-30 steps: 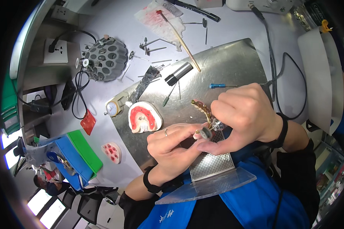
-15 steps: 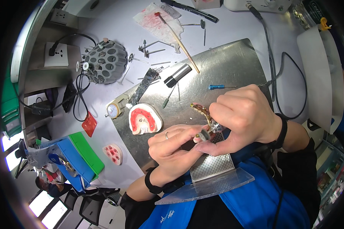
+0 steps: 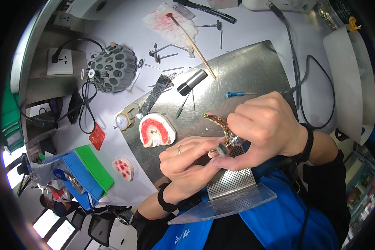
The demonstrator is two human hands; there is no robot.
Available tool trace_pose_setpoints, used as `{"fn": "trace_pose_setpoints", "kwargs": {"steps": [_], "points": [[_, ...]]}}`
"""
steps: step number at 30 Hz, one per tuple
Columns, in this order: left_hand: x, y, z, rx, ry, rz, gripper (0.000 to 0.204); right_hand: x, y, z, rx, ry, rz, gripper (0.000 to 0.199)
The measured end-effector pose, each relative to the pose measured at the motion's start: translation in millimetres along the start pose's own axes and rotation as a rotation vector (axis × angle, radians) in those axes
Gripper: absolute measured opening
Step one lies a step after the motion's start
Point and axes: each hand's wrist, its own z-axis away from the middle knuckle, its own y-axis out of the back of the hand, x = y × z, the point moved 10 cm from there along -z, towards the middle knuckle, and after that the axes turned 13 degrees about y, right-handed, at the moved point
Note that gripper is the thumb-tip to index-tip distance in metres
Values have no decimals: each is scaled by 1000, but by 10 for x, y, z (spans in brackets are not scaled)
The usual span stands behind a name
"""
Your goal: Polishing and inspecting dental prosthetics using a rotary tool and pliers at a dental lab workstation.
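Observation:
My left hand (image 3: 187, 160), a ring on one finger, pinches the near end of a curved dental arch framework (image 3: 217, 120). It is gold-brown, with a pinkish outer side, and its far end sticks up free. My right hand (image 3: 264, 129) is wrapped around a rotary handpiece (image 3: 236, 141), mostly hidden by the fingers. A grey grinding wheel (image 3: 223, 149) on its tip is at the near end of the framework, by my left fingertips; whether they touch I cannot tell. Both hands are together above a perforated metal plate (image 3: 231, 183).
A metal board (image 3: 254, 68) carries a plaster dental model (image 3: 157, 130) with red gum, a blue-handled driver (image 3: 235, 94) and a black-and-silver cylinder (image 3: 192, 82). Beyond are a grey bur holder (image 3: 114, 68), loose burs and a brush (image 3: 191, 43). A clear shield (image 3: 225, 204) is nearest me.
Both hands keep their grip and stay close together. The grinding wheel has shifted slightly and shows at a different tilt. The whole view has moved a little.

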Motion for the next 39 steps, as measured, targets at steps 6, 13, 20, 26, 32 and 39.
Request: {"fn": "trace_pose_setpoints", "kwargs": {"steps": [6, 13, 20, 26, 32, 39], "points": [[12, 21, -16, 20, 2, -29, 27, 1, -1, -8, -5, -2, -9, 64], [22, 26, -17, 4, 27, -4, 23, 37, 65, -9, -21, -12, -16, 60], [75, -3, -60, 24, -27, 73, 23, 181, 281, -13, 72, 41, -32, 29], [97, 19, -52, 39, -104, -53, 29, 160, 204, -48, 29, 172, 44, 33], [189, -9, -41, 11, -124, -193, 31, 122, 110, -24, -61, 154, 7, 60], [223, -17, -50, 22, -145, -293, 35, 115, 57, -7, -56, 153, -8, 58]]}}
